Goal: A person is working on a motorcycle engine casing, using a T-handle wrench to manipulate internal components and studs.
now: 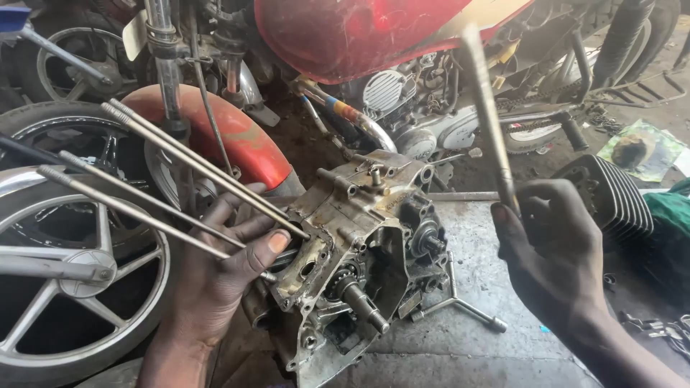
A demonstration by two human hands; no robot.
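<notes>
Two hands at a stripped engine case on a workshop floor.

The left hand [215,273] lies flat against the case [352,266], thumb pressed on its edge beside three long studs [180,187], seemingly to steady it upright on the concrete. The right hand [553,251], well apart, is closed round a fourth rod [489,108] held upright. A red motorcycle [359,36] stands behind; a cylinder [611,194] lies to the right.

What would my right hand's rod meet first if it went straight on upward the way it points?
Probably the red fuel tank: the rod in the right hand tilts up toward its lower edge, though depth is unclear.
</notes>
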